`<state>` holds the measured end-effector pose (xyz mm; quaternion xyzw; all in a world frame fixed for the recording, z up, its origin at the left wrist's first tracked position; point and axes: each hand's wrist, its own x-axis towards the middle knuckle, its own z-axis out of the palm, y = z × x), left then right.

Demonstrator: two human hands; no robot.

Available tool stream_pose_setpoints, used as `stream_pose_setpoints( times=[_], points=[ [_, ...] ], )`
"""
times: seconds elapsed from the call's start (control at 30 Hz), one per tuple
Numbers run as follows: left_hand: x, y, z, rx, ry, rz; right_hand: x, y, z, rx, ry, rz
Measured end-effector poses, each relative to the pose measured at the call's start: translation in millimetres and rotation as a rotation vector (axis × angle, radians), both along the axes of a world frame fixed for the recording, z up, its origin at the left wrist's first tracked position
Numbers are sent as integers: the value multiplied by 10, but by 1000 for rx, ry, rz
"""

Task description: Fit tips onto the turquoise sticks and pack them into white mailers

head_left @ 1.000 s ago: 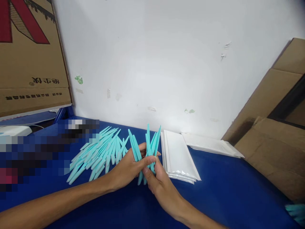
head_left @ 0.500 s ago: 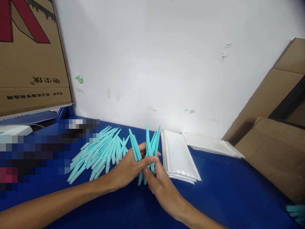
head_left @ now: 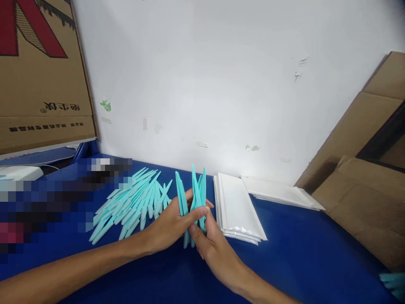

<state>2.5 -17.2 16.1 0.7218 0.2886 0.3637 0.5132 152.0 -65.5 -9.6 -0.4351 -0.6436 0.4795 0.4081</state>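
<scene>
Several slim turquoise plastic sticks (head_left: 198,190), pointed at the top, stand upright in a loose bunch between my two hands. My left hand (head_left: 169,223) is closed round them, its thumb lying across the front; a few sticks (head_left: 181,198) lean apart on its left side. From the lower right my right hand (head_left: 217,245) pinches the bunch near its lower part, its fingers meeting the left thumb. The blunt lower ends poke out below the hands. Just left of my left hand, a spread pile of the same sticks (head_left: 136,207) lies on the blue table (head_left: 278,261).
A stack of white padded envelopes (head_left: 238,204) lies right of my hands, with more white envelopes (head_left: 284,192) behind. Cardboard (head_left: 360,211) leans at the right, with turquoise sticks (head_left: 392,279) at the lower right corner. A large printed carton (head_left: 44,84) stands at the left, before a white wall (head_left: 196,76).
The tips of the held sticks have drawn closer together and stand straighter. Both hands stay almost where they were; the pile and envelopes have not moved.
</scene>
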Motion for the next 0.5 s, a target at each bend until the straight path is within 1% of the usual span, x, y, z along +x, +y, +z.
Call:
stream_pose_setpoints(
  times=[0.1, 0.17, 0.23, 0.3, 0.37, 0.5],
  points=[
    [-1, -13, -21, -8, 37, 2, 12, 6, -6, 5, -39, 48],
    [2, -27, -30, -44, 41, -28, 19, 8, -11, 15, -72, 66],
    [6, -43, -26, -69, 37, -50, 18, 3, -4, 48, -90, 57],
    [9, -54, -8, -66, 37, -44, 7, -6, 16, 91, -89, 39],
    [10, -52, 24, -32, 28, 3, -15, -18, 39, 104, -86, 15],
    [7, 36, 106, 62, -79, 185, -65, -41, 43, 82, -98, -112]
  ],
)
